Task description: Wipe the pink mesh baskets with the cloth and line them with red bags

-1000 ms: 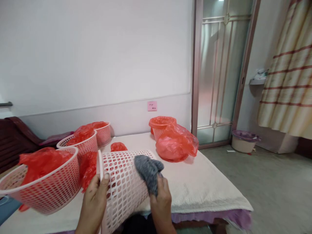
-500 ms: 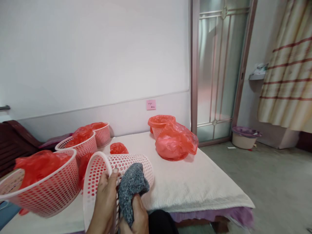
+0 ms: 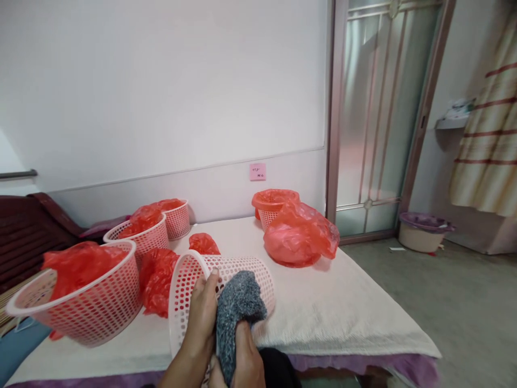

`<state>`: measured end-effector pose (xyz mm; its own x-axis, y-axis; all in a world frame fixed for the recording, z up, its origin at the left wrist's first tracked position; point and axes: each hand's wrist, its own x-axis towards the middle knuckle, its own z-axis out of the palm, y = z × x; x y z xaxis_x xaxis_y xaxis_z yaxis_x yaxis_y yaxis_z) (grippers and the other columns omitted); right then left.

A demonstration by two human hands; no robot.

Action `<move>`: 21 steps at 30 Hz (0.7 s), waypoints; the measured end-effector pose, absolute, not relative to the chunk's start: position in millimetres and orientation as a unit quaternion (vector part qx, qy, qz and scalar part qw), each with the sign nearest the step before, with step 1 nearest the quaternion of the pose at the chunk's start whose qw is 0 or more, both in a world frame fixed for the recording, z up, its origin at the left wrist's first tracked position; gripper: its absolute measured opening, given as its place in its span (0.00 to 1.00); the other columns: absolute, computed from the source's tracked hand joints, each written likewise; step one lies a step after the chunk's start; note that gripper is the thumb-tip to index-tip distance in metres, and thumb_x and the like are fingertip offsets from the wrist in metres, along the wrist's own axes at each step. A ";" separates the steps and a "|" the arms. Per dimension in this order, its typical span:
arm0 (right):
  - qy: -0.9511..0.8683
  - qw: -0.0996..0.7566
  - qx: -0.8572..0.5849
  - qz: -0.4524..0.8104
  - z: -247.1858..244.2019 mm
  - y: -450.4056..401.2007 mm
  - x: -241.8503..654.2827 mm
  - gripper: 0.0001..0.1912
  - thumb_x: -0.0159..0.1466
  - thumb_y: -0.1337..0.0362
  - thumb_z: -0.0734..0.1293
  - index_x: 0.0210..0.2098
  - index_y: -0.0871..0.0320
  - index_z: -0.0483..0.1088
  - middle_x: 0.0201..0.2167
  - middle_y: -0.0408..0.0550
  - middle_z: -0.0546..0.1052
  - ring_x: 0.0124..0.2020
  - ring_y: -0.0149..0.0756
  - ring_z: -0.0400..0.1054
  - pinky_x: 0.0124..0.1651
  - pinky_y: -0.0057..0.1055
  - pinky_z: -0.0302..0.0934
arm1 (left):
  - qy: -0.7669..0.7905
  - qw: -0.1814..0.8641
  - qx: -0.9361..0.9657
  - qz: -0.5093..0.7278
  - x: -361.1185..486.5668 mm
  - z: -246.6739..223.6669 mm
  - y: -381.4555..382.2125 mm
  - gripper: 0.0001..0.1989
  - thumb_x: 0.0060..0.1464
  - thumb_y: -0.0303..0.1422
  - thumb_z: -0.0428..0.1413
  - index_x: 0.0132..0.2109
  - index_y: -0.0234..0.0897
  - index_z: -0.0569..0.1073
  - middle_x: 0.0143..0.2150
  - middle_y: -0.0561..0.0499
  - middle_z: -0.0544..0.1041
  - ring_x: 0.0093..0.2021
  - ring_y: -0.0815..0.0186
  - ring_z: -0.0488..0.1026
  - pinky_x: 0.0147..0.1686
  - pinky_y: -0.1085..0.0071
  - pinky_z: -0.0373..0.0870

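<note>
A pale pink perforated plastic basket (image 3: pixel 258 272) lies tipped on its side, its mouth facing left. My left hand (image 3: pixel 205 302) grips the basket's rim, thumb on the outside and fingers toward the inside. In my right hand (image 3: pixel 246 355) is a bunched grey-blue fuzzy cloth (image 3: pixel 240 296), pressed against or close to the basket's outer wall; exact contact is hidden behind the cloth. A crumpled red plastic bag (image 3: pixel 159 280) lies just left of the basket, and a smaller red bag (image 3: pixel 204 244) sits behind it.
Pink baskets with red bags stand at left: a large one (image 3: pixel 97 312), a middle one (image 3: pixel 155 240) and a back one (image 3: pixel 177 221). A red-lined basket (image 3: pixel 269 215) and a full red bag (image 3: pixel 299 240) sit back right on the white-covered bed (image 3: pixel 343 302). A tub (image 3: pixel 420 237) stands on the floor.
The view has turned slightly left, so the scene sits farther right. The basket, with both hands on it and the cloth, has shifted slightly, showing more of the red bag beside it.
</note>
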<state>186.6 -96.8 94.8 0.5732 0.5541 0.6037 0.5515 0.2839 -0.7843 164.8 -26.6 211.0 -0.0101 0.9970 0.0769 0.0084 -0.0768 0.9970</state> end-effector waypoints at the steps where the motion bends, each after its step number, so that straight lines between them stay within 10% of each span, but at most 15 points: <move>1: -0.463 0.653 -0.600 0.002 94.6 -95.9 187.5 0.33 0.47 0.72 0.62 0.54 0.58 0.64 0.46 0.56 0.76 0.46 0.51 0.73 0.47 0.41 0.69 | 0.482 0.480 0.516 0.521 166.6 209.2 -24.2 0.13 0.52 0.40 0.55 0.39 0.36 0.74 0.42 0.47 0.77 0.46 0.58 0.73 0.50 0.62 0.65; 11: -0.353 0.701 -0.597 0.164 122.8 -91.2 238.7 0.27 0.54 0.62 0.66 0.52 0.63 0.66 0.41 0.55 0.79 0.43 0.46 0.75 0.44 0.34 0.69 | 0.283 0.614 0.640 0.365 162.9 194.5 -33.8 0.23 0.60 0.48 0.47 0.54 0.37 0.70 0.53 0.42 0.74 0.54 0.57 0.71 0.54 0.59 0.66; 17: -0.297 0.754 -0.515 0.280 144.1 -102.7 294.1 0.31 0.53 0.61 0.69 0.55 0.62 0.64 0.45 0.53 0.78 0.43 0.44 0.74 0.49 0.37 0.67 | 0.207 0.168 0.949 0.167 83.2 133.3 -24.9 0.31 0.45 0.44 0.64 0.56 0.42 0.67 0.51 0.43 0.78 0.47 0.55 0.77 0.44 0.65 0.75; 21: -0.283 0.781 -0.471 0.296 148.8 -103.8 297.3 0.29 0.54 0.59 0.70 0.54 0.60 0.65 0.44 0.52 0.78 0.44 0.44 0.74 0.50 0.38 0.66 | 0.068 -0.088 0.958 0.265 67.1 114.2 -15.7 0.15 0.57 0.33 0.54 0.51 0.37 0.68 0.41 0.45 0.81 0.38 0.62 0.80 0.40 0.72 0.76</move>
